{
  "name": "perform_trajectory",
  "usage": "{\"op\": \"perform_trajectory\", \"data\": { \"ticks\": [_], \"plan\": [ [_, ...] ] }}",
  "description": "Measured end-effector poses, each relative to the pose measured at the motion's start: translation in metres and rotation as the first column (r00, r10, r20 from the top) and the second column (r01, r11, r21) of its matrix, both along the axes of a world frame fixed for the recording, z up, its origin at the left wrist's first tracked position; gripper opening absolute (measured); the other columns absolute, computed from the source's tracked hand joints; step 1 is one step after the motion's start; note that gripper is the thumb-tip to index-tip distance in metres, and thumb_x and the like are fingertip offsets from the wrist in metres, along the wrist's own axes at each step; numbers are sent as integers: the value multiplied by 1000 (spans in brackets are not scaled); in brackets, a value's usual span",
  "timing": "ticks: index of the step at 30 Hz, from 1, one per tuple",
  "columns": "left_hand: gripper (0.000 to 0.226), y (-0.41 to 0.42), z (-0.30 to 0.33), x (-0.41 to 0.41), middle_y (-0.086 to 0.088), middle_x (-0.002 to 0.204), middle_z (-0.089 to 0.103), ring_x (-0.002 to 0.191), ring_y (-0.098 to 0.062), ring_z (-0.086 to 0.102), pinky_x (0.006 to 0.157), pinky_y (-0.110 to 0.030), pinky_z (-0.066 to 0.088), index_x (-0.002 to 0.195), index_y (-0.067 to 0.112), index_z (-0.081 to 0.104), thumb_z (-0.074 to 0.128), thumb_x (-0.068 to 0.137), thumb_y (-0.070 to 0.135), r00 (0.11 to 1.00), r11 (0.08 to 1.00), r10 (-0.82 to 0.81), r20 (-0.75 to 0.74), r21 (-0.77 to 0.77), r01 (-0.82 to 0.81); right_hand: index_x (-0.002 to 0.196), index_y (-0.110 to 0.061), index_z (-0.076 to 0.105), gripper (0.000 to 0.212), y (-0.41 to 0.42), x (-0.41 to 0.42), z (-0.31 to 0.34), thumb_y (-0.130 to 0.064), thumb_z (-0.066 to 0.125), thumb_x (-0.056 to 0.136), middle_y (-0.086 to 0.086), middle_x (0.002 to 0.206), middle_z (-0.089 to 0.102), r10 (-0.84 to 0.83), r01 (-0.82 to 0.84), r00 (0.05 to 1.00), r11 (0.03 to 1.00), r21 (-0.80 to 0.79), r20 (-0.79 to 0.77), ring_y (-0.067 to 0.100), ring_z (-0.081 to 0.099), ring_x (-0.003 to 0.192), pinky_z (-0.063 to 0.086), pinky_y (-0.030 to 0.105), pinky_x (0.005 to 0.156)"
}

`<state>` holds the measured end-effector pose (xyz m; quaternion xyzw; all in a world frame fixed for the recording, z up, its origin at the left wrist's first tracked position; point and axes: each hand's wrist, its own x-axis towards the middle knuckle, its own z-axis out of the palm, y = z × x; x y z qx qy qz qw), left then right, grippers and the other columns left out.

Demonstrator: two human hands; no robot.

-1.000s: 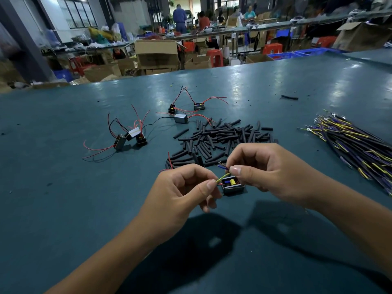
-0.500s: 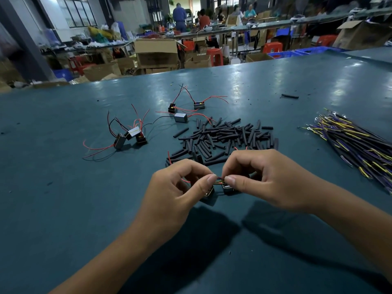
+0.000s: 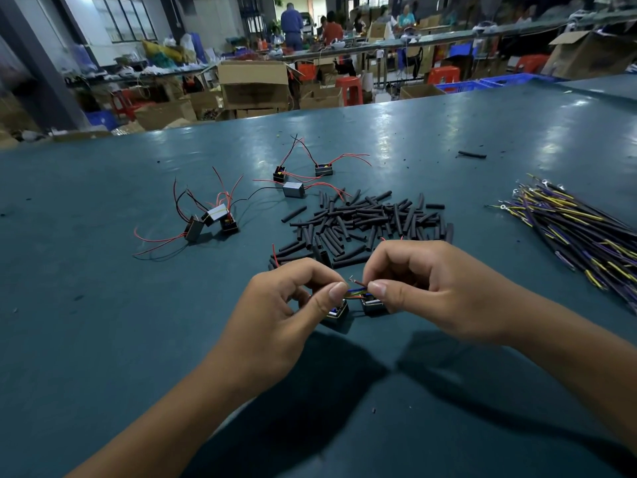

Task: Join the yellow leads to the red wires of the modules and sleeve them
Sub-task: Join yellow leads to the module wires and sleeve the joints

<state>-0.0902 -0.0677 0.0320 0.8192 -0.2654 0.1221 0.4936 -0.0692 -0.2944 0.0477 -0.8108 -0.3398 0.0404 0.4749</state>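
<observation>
My left hand (image 3: 279, 305) and my right hand (image 3: 431, 288) meet thumb to thumb over the green table (image 3: 103, 339). Between the thumbs both pinch a short run of wires (image 3: 356, 291), yellow, purple and red together, with a bare red tip sticking up. Two small black modules (image 3: 336, 312) (image 3: 372, 305) hang or rest just under the fingers, partly hidden. A heap of black sleeve pieces (image 3: 372, 222) lies just beyond the hands. A bundle of yellow and purple leads (image 3: 568, 229) lies at the right.
Three modules with red and black wires (image 3: 212, 219) sit at the left, three more (image 3: 296, 181) farther back. One stray sleeve piece (image 3: 472, 154) lies far right. Cardboard boxes, red stools and people stand beyond the table's far edge.
My hands have closed in until the thumbs nearly touch. The yellow lead seen slanting between them a second ago now lies bunched with the red wire between both thumbs.
</observation>
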Motion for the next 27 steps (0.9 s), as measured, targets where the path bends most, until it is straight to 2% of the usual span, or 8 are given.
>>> {"op": "perform_trajectory", "data": {
  "ticks": [4,8,10,12,15,18,23,27],
  "plan": [
    [14,1,-2,0,11,77,66,69,-7,58,63,-22,46,87,25,70,62,95,33,1000,1000,6,-25,5,-6,91,-29,62,5,-1,-1,1,-31,59,95,-1,76,63,-4,5,999,999,-32,35,21,57,67,49,34,63],
    [18,-2,-2,1,12,78,57,75,-2,49,69,-15,37,85,14,64,60,98,25,951,967,72,301,211,-140,92,-29,62,5,0,-1,1,-32,59,94,2,79,64,-2,6,998,998,-56,63,24,57,67,49,42,63],
    [19,-2,-1,1,11,79,55,76,0,46,71,-12,35,84,12,63,57,98,24,933,962,82,350,217,-166,93,-29,62,5,0,-2,0,-32,59,94,2,79,65,1,2,998,999,-49,64,24,57,68,49,42,64],
    [19,-2,0,-1,15,76,53,73,0,48,68,-14,37,84,15,63,58,99,27,957,976,89,275,167,-139,93,-28,62,5,0,-2,0,-33,60,94,1,79,65,1,2,998,999,-47,70,24,57,67,49,41,63],
    [17,-2,-1,-3,12,75,60,64,-13,52,62,-31,44,84,22,64,58,97,32,995,993,78,55,79,-82,92,-28,62,5,2,-2,-1,-33,61,93,-1,78,65,0,5,996,998,-56,86,22,57,66,48,37,61],
    [20,-2,1,-2,10,71,61,61,-14,50,58,-27,42,83,21,65,59,97,34,995,997,82,-51,-1,-83,90,-26,63,5,1,-1,-1,-30,62,93,-4,76,65,-14,18,996,999,-51,93,12,55,62,44,23,57],
    [20,6,7,-1,4,68,57,59,-13,46,56,-21,39,80,23,63,63,98,33,986,982,162,31,-107,-158,91,-22,63,6,-3,0,1,-19,67,94,-14,73,65,-51,58,991,997,-51,123,1,58,61,40,6,61],
    [23,2,9,-9,12,65,55,59,-7,48,57,-18,37,72,23,59,69,87,38,971,991,134,198,0,-136,91,-23,63,9,1,-2,1,-19,71,91,-13,76,66,-108,122,972,991,-53,207,6,65,71,44,11,64]
  ]
}}
